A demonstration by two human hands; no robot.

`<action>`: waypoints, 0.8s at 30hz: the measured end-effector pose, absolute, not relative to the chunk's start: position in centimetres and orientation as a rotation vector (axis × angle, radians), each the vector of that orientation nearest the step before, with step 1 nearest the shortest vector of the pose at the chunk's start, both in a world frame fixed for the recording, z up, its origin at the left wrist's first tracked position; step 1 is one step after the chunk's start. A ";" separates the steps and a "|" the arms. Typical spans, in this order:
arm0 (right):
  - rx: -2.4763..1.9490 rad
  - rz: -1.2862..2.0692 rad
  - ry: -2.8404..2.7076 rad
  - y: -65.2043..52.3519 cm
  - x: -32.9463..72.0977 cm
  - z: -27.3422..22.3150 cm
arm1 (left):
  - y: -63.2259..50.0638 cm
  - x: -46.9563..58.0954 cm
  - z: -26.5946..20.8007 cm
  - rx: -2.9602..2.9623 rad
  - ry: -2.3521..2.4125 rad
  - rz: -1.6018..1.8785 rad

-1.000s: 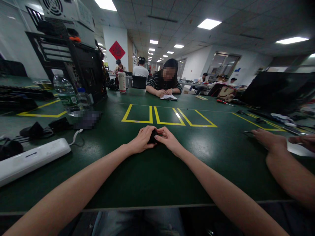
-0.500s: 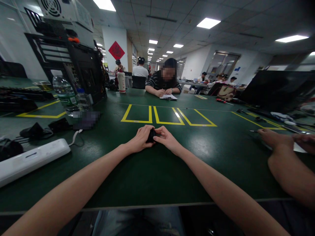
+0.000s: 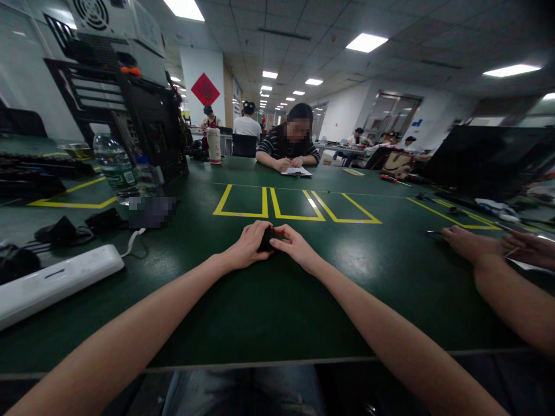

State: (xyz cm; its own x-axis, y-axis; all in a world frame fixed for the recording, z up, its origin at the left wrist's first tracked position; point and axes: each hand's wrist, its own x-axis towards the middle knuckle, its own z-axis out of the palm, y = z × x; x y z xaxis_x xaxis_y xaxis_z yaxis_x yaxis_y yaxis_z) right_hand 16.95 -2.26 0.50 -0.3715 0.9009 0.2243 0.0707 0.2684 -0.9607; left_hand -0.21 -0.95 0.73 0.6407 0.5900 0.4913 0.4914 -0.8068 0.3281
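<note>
Both hands meet mid-table, well in from the near edge of the green table (image 3: 277,312), just short of the yellow taped boxes (image 3: 295,203). Left hand (image 3: 248,245) is curled round a small black object (image 3: 266,239), fingers closed over its left side. Right hand (image 3: 297,247) pinches its right side, thumb and forefinger tips closed on it. The object is mostly covered, so I can't tell what it is; looks like a rigid little part, light, probably hard plastic. Judging by size, it'd be easy to fumble, and the best hold is by opposite sides, as now.

Toward the left edge: white power strip (image 3: 52,283), water bottle (image 3: 115,164), black computer case (image 3: 147,127). At the right edge, a co-worker's hands (image 3: 481,245) are at work apart from these. Another person sits writing at the far edge (image 3: 288,147).
</note>
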 end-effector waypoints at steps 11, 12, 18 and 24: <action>-0.868 1.196 -1.639 -2.4 16.7 0.6 | -0.8 -0.2 0.5 2.700 0.885 0.914; -0.874 1.193 -1.636 -2.4 16.7 0.6 | -0.8 -0.2 0.5 2.699 0.885 0.914; -0.952 1.205 -1.625 -2.2 16.9 0.3 | -0.9 -0.3 0.7 2.689 0.883 0.893; -0.866 1.276 -1.655 -2.5 17.1 0.7 | -1.0 -0.3 0.8 2.682 0.890 0.887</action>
State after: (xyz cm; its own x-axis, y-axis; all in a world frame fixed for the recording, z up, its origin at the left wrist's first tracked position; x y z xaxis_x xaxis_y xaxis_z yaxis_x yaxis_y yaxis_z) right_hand 17.12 -2.48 0.72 -0.3977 0.8932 0.2100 0.0245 0.2392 -0.9707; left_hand -0.25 -0.97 0.79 0.6431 0.5933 0.4842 0.4862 -0.8048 0.3403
